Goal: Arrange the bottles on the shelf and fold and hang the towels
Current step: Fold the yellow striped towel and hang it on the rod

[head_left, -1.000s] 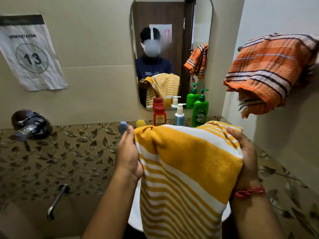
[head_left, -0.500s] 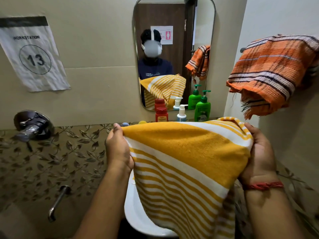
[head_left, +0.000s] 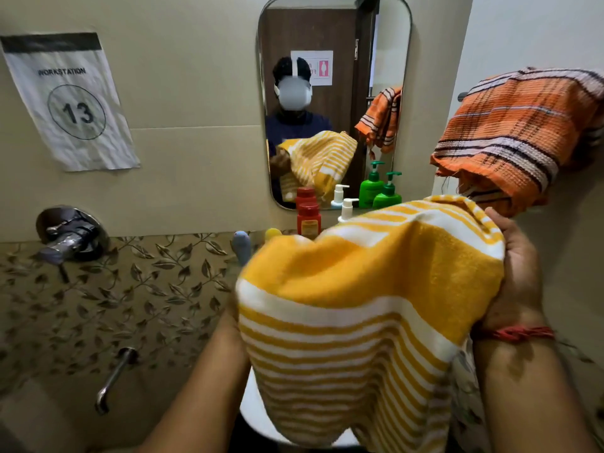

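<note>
step: yellow towel [head_left: 366, 289] is being folded, below the orange towel [head_left: 510, 138]
right hand [head_left: 513, 282]: towel edge is gripped
left hand: hidden, grip cannot be told
advice: edges should be matched before hanging

We see fluffy terry cloth on the yellow striped towel [head_left: 369, 289], coarse woven cloth on the orange plaid towel [head_left: 519, 138], crinkled matt paper sign [head_left: 70, 103], glossy plastic green pump bottle [head_left: 387, 196], shiny chrome tap [head_left: 70, 235].

Orange towel [head_left: 510, 138] blocks the right; left open.
</note>
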### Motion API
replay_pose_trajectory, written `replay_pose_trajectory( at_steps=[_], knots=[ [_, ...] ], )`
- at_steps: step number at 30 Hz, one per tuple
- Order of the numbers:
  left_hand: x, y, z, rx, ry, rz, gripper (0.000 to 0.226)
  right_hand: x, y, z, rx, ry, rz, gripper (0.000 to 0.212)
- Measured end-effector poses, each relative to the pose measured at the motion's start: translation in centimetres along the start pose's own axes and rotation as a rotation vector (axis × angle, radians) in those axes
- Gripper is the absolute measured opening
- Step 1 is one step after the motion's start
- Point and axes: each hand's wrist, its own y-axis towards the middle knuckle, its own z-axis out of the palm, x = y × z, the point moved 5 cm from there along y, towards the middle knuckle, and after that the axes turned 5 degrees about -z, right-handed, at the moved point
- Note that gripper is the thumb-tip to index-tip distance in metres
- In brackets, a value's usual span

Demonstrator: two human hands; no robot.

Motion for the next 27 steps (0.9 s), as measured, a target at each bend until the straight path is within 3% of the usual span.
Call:
replay_pose_trajectory(
  at_steps=[2,4,6,8,10,12,13,15,19,21,24,27],
  knots=[
    [0.6,0.3,2.4,-0.099,0.235,-0.034,0.099,-0.1,0.1,0.3,0.011,0.035,0.003,0.038],
    [1.1,1.2,4.0,-0.079,0.201,-0.017,0.114,-0.1,0.3,0.3,0.043,0.079,-0.012,0.037],
    [0.0,1.8,4.2,-0.142,-0.009,0.071,0.095,0.2,0.3,0.3,0.096,0.093,-0.031,0.048],
    [-1.1,2.0,3.4,-0.291,-0.159,0.119,0.050,0.6,0.3,0.3,0.108,0.084,-0.055,0.048],
    [-0.1,2.3,3.3,-0.387,-0.010,-0.093,0.026,0.8,0.5,0.1,0.084,0.062,-0.049,0.036],
    [2.0,1.2,2.1,-0.502,0.384,-0.355,0.017,0.6,0.5,0.2,0.081,0.070,-0.042,0.038],
    [3.2,0.7,1.7,-0.484,0.536,-0.449,0.014,0.3,0.5,0.2,0.080,0.080,-0.030,0.033],
    [5.9,0.0,1.5,-0.325,0.643,-0.552,0.017,-0.1,0.3,0.4,0.089,0.092,-0.004,0.044],
    [7.6,-0.5,2.3,-0.134,0.585,-0.603,0.067,-0.3,0.1,0.8,0.034,0.059,0.030,0.050],
    [7.5,-0.2,3.1,-0.046,0.456,-0.498,0.068,-0.5,-0.2,1.1,0.041,0.041,0.048,0.052],
    [8.4,0.4,2.0,-0.137,0.207,-0.376,0.048,-0.9,-0.4,1.4,0.033,0.073,0.077,0.043],
    [12.7,-0.1,-0.4,-0.270,0.386,-0.499,0.043,-0.9,-0.6,1.9,0.051,0.089,0.082,0.034]
  ],
)
